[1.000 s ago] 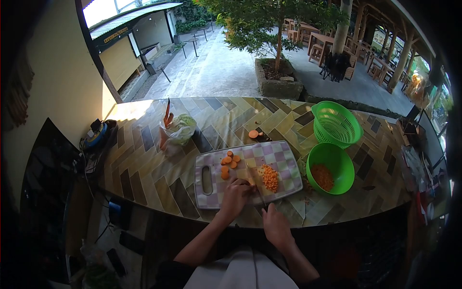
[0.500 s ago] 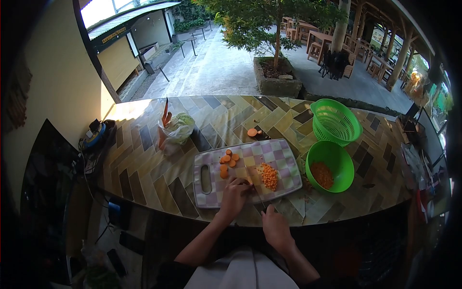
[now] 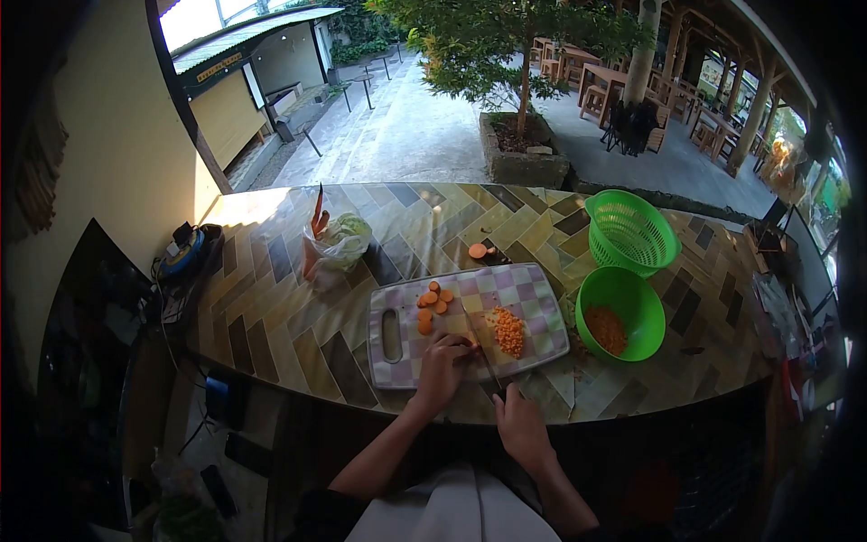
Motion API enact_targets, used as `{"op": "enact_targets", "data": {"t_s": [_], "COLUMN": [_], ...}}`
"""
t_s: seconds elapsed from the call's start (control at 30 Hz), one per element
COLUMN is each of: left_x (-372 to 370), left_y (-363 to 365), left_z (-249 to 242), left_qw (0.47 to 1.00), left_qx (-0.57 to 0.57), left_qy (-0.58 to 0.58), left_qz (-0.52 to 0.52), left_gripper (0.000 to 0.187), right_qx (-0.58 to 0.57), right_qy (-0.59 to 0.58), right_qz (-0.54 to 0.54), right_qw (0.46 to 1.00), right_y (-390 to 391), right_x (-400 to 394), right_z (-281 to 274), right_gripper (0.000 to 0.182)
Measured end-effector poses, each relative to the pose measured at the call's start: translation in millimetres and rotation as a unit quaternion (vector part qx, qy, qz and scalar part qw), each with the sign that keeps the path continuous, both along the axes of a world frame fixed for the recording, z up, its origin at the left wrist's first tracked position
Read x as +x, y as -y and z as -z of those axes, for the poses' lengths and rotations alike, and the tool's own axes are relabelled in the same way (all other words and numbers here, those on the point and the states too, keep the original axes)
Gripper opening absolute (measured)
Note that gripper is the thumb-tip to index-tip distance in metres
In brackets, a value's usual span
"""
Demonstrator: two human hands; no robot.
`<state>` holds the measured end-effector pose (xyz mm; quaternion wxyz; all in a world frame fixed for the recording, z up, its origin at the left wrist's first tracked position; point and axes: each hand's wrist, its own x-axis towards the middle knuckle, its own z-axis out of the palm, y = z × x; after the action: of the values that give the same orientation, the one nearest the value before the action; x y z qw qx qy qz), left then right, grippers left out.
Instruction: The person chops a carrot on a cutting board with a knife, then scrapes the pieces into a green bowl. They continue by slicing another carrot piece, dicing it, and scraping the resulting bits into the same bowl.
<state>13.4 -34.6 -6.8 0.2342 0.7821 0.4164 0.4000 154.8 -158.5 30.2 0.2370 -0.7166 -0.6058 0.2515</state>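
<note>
A checkered cutting board (image 3: 411, 366) lies near the table's front edge. My right hand (image 3: 524, 429) is closed round the handle of a knife (image 3: 482, 350), whose blade points away from me across the board. Just left of the blade, my left hand (image 3: 442, 370) presses its bent fingers on a small piece of carrot (image 3: 474, 344), mostly hidden under the fingertips. Diced carrot (image 3: 509, 332) is heaped right of the knife. Several carrot slices (image 3: 433, 298) rest on the board's upper left part.
A green bowl (image 3: 652, 312) holding chopped carrot stands right of the board, with a green colander (image 3: 628, 226) behind it. Beyond the board lies a carrot end (image 3: 478, 251). A plastic bag (image 3: 343, 239) with a pale green vegetable and carrots sits back left.
The whole view has shifted slightly. The knife blade stands a little more clearly apart from my left fingertips; both hands stay in nearly the same place.
</note>
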Motion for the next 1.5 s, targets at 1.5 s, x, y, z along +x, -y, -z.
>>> {"op": "enact_targets", "data": {"t_s": [1.5], "left_x": [-3.6], "left_y": [-0.3], "left_z": [2.8], "left_qw": [1.0], "left_qx": [-0.016], "left_qy": [0.019], "left_qz": [-0.003], "left_gripper": [0.012], "right_qx": [-0.003], "right_qy": [-0.014], "right_qz": [0.018], "right_qw": [1.0], "right_y": [-16.5], "right_x": [-14.5], "right_z": [4.6], "right_gripper": [0.031]}}
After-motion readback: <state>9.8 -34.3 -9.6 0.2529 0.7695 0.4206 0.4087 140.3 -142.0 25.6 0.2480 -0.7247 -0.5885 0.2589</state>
